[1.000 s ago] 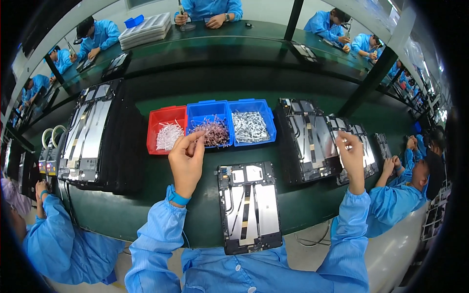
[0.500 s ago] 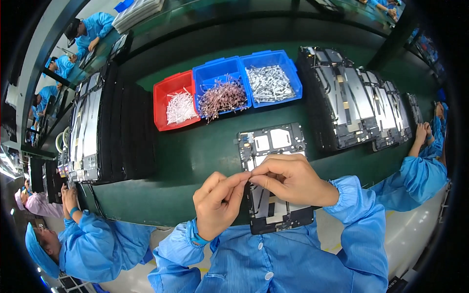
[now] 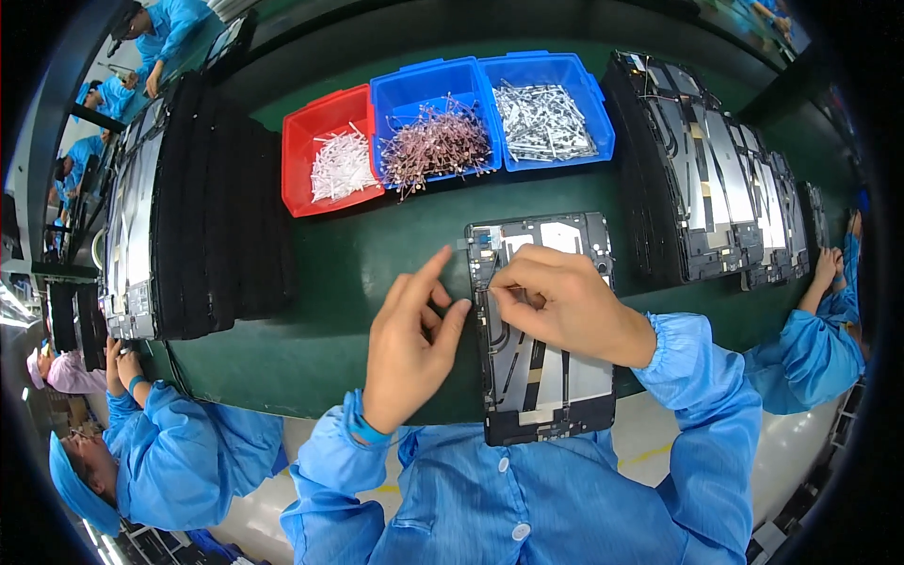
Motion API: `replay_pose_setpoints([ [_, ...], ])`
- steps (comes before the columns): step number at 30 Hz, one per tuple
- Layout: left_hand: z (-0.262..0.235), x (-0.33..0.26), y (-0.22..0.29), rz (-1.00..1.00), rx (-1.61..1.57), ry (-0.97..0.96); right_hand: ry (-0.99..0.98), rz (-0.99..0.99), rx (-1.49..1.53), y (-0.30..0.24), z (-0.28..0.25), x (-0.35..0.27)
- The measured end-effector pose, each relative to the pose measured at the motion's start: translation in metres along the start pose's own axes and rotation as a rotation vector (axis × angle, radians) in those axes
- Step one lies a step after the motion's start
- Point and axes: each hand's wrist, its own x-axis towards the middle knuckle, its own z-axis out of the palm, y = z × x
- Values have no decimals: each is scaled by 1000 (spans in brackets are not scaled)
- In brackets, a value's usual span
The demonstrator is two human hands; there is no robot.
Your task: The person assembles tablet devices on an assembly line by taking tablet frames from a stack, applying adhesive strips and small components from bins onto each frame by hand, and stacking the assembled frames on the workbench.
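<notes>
An opened tablet (image 3: 586, 379), with a black frame, silver panels and dark flex strips, lies on the green bench at its near edge. My right hand (image 3: 574, 306) is over its upper half. Thumb and forefinger pinch together at the tablet's upper left edge, on something too small to make out. My left hand (image 3: 410, 344) hovers just left of the tablet and touches nothing. Its thumb and forefinger are spread apart, the other fingers loosely curled.
Beyond the tablet stand a red bin (image 3: 325, 105) of white sticks, a blue bin (image 3: 424, 85) of thin brownish wired parts and another blue bin (image 3: 537, 70) of silvery strips. Tablet stacks flank them, left (image 3: 226, 226) and right (image 3: 692, 179). Co-workers sit on both sides.
My left hand has parted from the right and opened its fingers. The right hand has moved slightly up to the tablet's upper left edge, still pinching.
</notes>
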Motion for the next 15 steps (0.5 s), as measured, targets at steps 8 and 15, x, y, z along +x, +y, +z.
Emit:
replay_pose_setpoints([
  [8,-4,20,-12,-562,-597,-295,-37,4,-25,5,0,0],
  [15,-4,26,-15,-602,-532,-338,-80,-48,-155,6,-1,-1],
])
